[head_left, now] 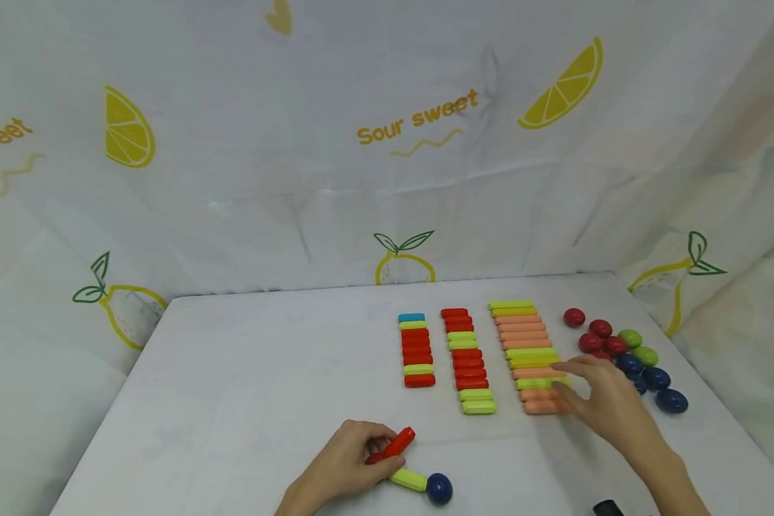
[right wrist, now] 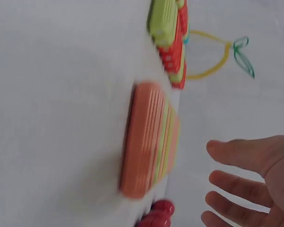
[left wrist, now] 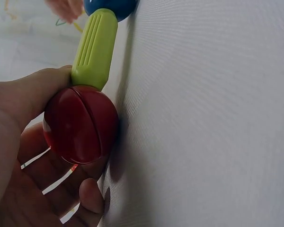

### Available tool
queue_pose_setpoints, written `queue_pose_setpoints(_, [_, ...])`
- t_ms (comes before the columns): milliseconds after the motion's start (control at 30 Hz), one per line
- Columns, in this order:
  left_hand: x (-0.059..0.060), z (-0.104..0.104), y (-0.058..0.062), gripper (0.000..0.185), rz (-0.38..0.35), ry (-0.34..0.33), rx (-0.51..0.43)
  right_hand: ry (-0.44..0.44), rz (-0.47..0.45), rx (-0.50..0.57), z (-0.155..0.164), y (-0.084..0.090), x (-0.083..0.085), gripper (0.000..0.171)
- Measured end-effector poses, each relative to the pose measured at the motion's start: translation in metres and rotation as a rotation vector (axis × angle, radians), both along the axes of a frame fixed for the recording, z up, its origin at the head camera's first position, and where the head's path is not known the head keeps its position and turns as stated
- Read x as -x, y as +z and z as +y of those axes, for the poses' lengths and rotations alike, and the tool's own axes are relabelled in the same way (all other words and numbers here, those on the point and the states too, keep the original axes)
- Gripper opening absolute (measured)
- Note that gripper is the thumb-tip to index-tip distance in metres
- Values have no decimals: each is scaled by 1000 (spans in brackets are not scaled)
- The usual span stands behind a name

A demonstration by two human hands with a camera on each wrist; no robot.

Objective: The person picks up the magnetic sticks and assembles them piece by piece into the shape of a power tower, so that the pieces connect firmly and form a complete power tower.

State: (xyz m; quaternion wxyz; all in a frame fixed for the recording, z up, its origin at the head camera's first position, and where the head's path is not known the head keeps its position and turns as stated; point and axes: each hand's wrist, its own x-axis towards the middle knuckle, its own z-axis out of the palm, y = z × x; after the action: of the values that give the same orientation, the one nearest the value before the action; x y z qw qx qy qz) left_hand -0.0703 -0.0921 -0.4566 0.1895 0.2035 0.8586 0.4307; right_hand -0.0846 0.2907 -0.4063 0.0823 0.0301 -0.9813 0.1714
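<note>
My left hand [head_left: 345,462] grips a dark red ball [left wrist: 80,125] low over the near middle of the table. From this ball a yellow-green rod [left wrist: 94,49] leads to a dark blue ball [head_left: 439,489]; a red rod [head_left: 399,441] also sticks out between thumb and fingers. Over the near end of the right-hand row of longer rods hovers my right hand [head_left: 609,405], thumb and fingers apart with nothing between them. That row has salmon rods [head_left: 522,335], yellow-green rods [head_left: 530,352] and yellow rods [head_left: 514,312] lying side by side.
Two rows of shorter rods [head_left: 416,351] [head_left: 469,363], mostly red and yellow-green, lie left of the long row. On the right are several red balls [head_left: 600,328], blue balls [head_left: 671,401] and green balls [head_left: 646,356]. A black object [head_left: 608,508] shows at the near edge.
</note>
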Motion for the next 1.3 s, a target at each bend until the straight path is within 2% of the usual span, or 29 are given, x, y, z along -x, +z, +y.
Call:
queue_pose_setpoints(167, [1, 0, 1, 29, -1, -7, -5, -164, 39, -41, 57, -9, 0, 34])
queue_pose_setpoints(300, [1, 0, 1, 29, -2, -5, -1, -227, -123, -49, 80, -13, 1, 43])
queue_pose_setpoints(433, [1, -1, 1, 29, -9, -2, 3, -238, -258, -66, 86, -17, 4, 52])
queue_pose_setpoints(633, [1, 0, 0, 29, -16, -4, -4, -215, -310, -80, 86, -27, 7, 57])
queue_pose_setpoints(733, [1, 0, 0, 29, -16, -5, -9, -220, -291, -71, 83, -25, 6, 58])
queue_pose_setpoints(800, [1, -1, 0, 29, -10, -4, -7, -225, -234, -41, 76, -20, 4, 59])
queue_pose_setpoints(933, [1, 0, 0, 28, -4, -1, 1, -159, -27, 77, 51, -3, -3, 53])
queue_pose_setpoints(1033, [1, 1, 1, 28, -8, 2, 2, -64, 59, 157, 22, 10, -7, 48])
queue_pose_setpoints(1133, [1, 1, 1, 28, -11, 4, 3, 16, 18, 228, -10, 21, -9, 46])
queue_pose_setpoints(1300, [0, 2, 1, 26, -19, 10, 3, 199, -156, 366, -62, 24, -9, 42])
